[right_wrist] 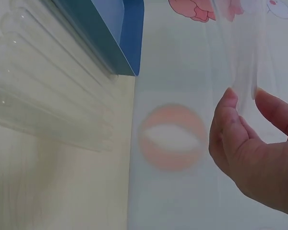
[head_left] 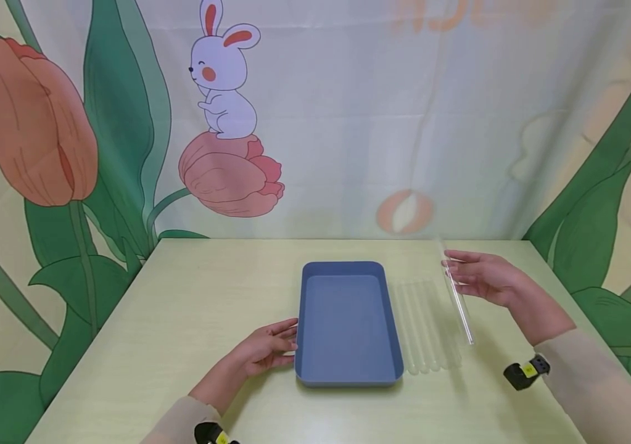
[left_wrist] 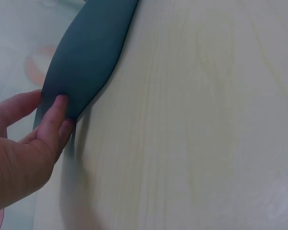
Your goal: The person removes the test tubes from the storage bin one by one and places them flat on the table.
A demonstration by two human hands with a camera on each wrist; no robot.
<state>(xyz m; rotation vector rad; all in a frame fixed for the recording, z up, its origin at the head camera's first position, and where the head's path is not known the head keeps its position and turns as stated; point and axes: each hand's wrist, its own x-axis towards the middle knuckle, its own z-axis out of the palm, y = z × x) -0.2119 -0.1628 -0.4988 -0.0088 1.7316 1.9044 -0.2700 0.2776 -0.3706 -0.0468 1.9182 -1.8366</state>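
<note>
A blue rectangular tray (head_left: pixel 349 327) sits on the table, with nothing lying in it. My left hand (head_left: pixel 267 349) is at its left side. In the left wrist view, the fingertips (left_wrist: pixel 61 101) of that hand touch the tray's outer wall (left_wrist: pixel 93 48), fairly straight. Over the right part of the table, my right hand (head_left: pixel 484 277) pinches a clear test tube (head_left: pixel 461 311) between thumb and fingers, raised and tilted. Up close in the right wrist view, this see-through tube (right_wrist: pixel 247 52) passes between the thumb and fingertips of the right hand (right_wrist: pixel 252 143).
Several more clear test tubes (head_left: pixel 423 330) lie side by side just right of the tray, rounded ends toward me. The pale wood-grain table (head_left: pixel 210 290) ends at a hanging cloth (head_left: pixel 337 123) printed with tulips and a rabbit.
</note>
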